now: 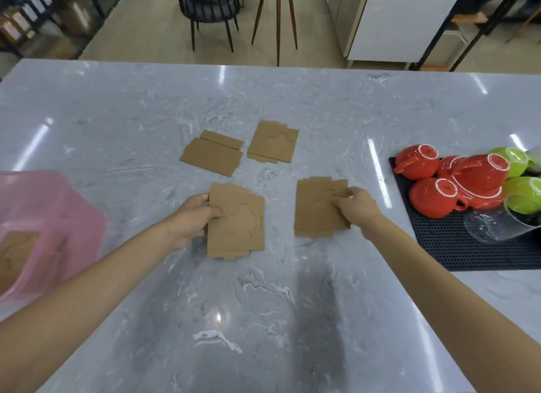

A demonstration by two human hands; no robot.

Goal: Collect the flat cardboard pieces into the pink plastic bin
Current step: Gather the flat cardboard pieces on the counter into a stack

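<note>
Several flat brown cardboard pieces lie on the grey marble table (263,304). My left hand (193,217) grips the left edge of the near-left cardboard piece (238,225), thumb on top. My right hand (355,206) pinches the right side of the near-right cardboard piece (314,211). Two more pieces lie farther back, the far-left one (212,154) and the far-right one (273,142). The pink plastic bin (49,225) stands at the left edge, with one cardboard piece (14,255) showing through its translucent wall.
A black perforated mat (456,246) at the right holds upturned red cups (436,199), green cups (524,196) and a clear glass (494,225). Beyond the table's far edge stand a black chair (210,9) and a stool (278,14).
</note>
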